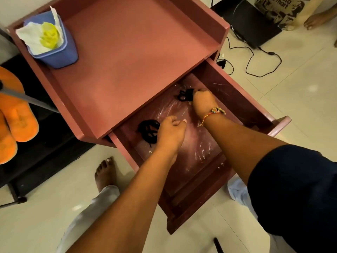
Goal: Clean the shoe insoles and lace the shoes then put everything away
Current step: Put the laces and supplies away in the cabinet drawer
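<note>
pink open drawer [242, 99]: left hand [170, 132] and right hand [203, 102] fingers each curl on black laces [148, 130].

The floor [300, 110] is pale cream tile with thin grout lines, glossy, showing soft reflections of overhead light. A pink-red cabinet [127, 57] with a raised rim on three sides stands on it; its drawer [242, 92] is pulled out, the bottom scuffed and lined with clear film. A black cable [262, 57] trails across the tiles toward a black box [255, 24] at upper right. A dark low rack [42, 143] stands to the left.
</note>
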`<state>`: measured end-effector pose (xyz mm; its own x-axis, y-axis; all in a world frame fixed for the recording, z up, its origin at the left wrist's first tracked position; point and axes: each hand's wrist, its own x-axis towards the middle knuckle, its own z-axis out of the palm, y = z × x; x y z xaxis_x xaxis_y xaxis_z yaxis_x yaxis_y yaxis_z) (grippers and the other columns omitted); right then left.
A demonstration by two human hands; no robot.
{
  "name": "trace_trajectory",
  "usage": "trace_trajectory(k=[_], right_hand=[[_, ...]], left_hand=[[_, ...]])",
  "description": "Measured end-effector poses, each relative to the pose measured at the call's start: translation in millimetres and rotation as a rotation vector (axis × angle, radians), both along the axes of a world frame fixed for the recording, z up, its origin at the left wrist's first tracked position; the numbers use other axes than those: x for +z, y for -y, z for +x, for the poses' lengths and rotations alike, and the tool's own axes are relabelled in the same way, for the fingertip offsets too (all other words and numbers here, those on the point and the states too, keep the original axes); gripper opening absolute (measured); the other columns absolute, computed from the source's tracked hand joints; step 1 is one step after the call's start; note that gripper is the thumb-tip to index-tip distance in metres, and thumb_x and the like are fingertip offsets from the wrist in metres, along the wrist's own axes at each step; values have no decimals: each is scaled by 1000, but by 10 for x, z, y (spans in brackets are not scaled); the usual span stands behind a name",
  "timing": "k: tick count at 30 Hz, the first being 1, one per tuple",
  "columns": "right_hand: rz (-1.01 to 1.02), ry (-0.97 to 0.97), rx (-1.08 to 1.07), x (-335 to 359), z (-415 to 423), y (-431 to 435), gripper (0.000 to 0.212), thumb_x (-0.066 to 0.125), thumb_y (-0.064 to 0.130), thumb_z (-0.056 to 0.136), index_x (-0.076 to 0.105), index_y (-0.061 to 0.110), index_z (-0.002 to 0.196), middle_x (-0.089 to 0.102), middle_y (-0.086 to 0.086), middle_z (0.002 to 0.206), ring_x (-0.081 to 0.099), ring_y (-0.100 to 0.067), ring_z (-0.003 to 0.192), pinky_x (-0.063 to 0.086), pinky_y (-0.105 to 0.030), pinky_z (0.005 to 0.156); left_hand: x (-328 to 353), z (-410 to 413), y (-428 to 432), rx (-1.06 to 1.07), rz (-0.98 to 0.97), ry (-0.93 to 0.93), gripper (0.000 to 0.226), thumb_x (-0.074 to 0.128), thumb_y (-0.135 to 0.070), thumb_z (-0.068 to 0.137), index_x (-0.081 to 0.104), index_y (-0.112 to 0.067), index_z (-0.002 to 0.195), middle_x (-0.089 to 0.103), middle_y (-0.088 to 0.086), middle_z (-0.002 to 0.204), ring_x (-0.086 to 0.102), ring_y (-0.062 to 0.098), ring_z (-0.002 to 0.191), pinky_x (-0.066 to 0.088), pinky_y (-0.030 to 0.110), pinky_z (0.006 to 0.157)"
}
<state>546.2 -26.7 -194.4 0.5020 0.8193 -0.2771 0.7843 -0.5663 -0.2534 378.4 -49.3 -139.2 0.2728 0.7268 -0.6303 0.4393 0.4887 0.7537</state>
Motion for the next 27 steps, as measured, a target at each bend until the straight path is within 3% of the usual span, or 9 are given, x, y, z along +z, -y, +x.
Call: trace_trajectory(k=[4,6,8,12,16,19,23,25,27], right_hand=[[-34,-41,0,-25,26,29,66,66,23,93,37,-5,144,53,-26,133,54,-45,118,44,-43,100],[-54,-28,13,9,23,81,71,71,26,89,37,-2,146,50,-25,135,53,-45,119,46,-43,100],[-47,7,21,84,23,158,65,70,20,90,41,2,144,47,-24,140,51,-46,121,47,-43,100],[-17,-33,49,380,56,402,60,73,11,86,50,8,142,38,-24,152,43,-43,134,41,-43,110],[94,-12,-9,785,66,748,31,67,7,85,68,9,116,65,-17,121,61,-37,112,51,-39,92],[138,-40,-37,1087,12,1041,12,62,8,88,69,8,98,69,-13,102,64,-34,95,50,-35,77],[105,-46,-140,1422,-149,1413,19,63,11,91,72,9,107,71,-12,97,64,-32,92,53,-40,79],[81,26,-219,1522,-258,1614,20,60,11,92,71,7,109,70,-12,103,64,-33,100,47,-46,88],[67,43,-303,1537,-370,1836,19,61,13,93,69,6,109,68,-15,108,63,-32,101,47,-44,86]], left_hand=[[17,-39,40,-39,37,-10,48,61,-24,99,48,-7,142,55,-12,102,59,13,104,51,38,103],[54,-84,50,-114,70,-46,48,62,-25,99,47,-8,142,60,-6,112,61,15,104,51,32,97],[101,-147,74,-231,138,-116,49,63,-26,99,47,-7,141,60,2,129,60,18,112,47,28,95],[170,-385,261,-449,294,-248,52,65,-29,97,49,-9,142,56,8,139,58,23,121,47,38,104],[314,-607,579,-661,376,-262,53,64,-34,97,48,-15,144,53,5,141,55,19,123,46,33,104],[487,-690,865,-713,412,-264,51,63,-37,98,48,-19,144,51,1,143,54,17,123,42,27,101],[684,-815,1254,-834,450,-327,52,65,-40,96,51,-19,142,53,2,139,54,23,122,45,30,96],[717,-887,1380,-885,475,-383,47,68,-39,94,57,-17,134,57,3,129,57,24,114,46,30,89],[723,-960,1474,-930,512,-440,39,70,-34,93,60,-16,127,59,5,122,58,26,111,47,31,87]])
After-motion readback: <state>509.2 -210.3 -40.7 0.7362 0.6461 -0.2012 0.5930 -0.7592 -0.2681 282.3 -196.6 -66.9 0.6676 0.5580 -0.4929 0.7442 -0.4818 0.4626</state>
